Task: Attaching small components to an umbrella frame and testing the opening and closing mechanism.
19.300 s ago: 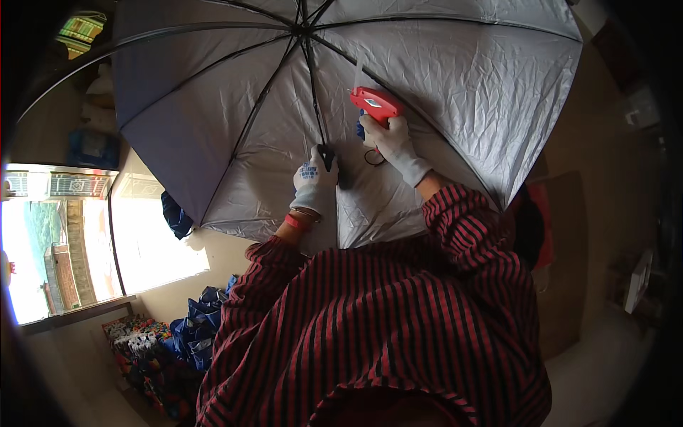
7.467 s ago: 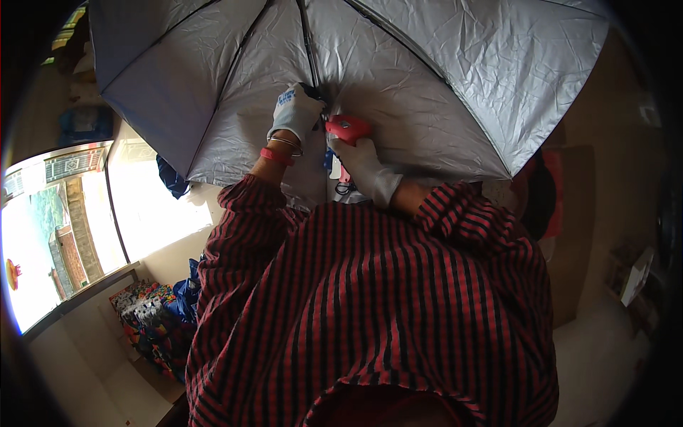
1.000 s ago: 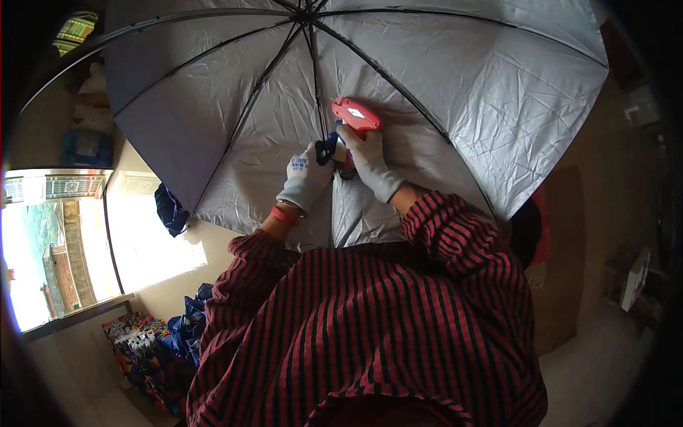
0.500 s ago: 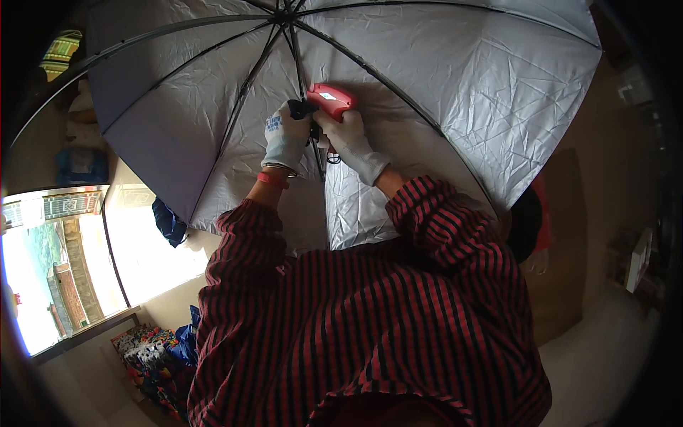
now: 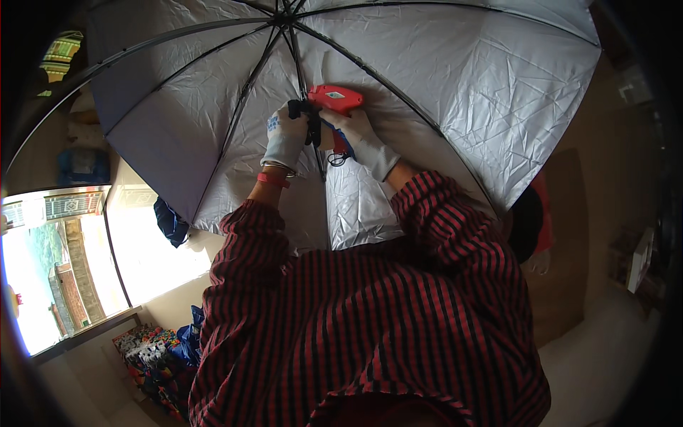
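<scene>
An opened umbrella (image 5: 491, 85) with silver-grey fabric and dark ribs spreads in front of me. My left hand (image 5: 286, 135), in a white work glove, closes on a small black piece (image 5: 299, 110) beside one of the ribs. Held in my gloved right hand (image 5: 363, 141) is a red tagging gun (image 5: 340, 98) with a blue trigger. The gun's front end points left and touches or nearly touches the black piece. A small dark loop hangs below its grip. My fingers partly hide the black piece, so its exact kind does not show.
At the left is a bright window (image 5: 78, 263). Below it lies a pile of colourful fabric (image 5: 153, 356) with a blue bag (image 5: 188, 341) alongside. A dark blue bundle (image 5: 171, 220) pokes out past the umbrella's left edge. A black round object (image 5: 525, 224) sits beyond its right edge.
The tagging gun has tilted and shifted slightly right, bringing its blue trigger and red grip into sight. My right hand has turned with it. The left hand has barely moved.
</scene>
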The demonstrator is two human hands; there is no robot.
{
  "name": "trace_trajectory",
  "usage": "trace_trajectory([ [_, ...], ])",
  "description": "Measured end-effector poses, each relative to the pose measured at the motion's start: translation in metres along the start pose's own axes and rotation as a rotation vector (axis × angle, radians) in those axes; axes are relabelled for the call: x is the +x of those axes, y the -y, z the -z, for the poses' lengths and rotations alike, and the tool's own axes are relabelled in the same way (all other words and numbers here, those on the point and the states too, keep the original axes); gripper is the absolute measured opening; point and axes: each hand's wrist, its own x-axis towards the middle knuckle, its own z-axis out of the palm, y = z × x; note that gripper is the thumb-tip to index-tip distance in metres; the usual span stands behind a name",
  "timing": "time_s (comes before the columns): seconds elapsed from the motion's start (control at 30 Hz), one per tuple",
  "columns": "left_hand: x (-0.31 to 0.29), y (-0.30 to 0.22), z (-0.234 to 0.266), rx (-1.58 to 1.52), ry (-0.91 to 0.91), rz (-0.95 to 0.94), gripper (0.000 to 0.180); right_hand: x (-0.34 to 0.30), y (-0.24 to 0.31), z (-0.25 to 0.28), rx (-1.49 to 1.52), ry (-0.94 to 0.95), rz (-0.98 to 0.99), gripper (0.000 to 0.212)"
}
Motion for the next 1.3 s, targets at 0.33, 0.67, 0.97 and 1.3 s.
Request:
trace_trajectory([
  [0.33,0.001,0.007,0.002,0.002,0.057,0.064,0.019,0.011,0.008,0.001,0.053,0.19,0.061,0.029],
  [0.67,-0.006,0.005,0.004,0.064,0.018,0.042,0.02,0.017,0.026,-0.004,-0.125,0.216,-0.186,0.028],
  [0.97,-0.056,-0.002,0.004,-0.084,0.158,0.306,0.027,-0.083,-0.034,0.002,-0.144,-0.1,-0.299,0.024],
  [1.3,-0.061,0.034,-0.011,0.151,0.25,0.129,0.03,-0.142,-0.071,-0.017,-0.25,-0.2,-0.351,0.032],
])
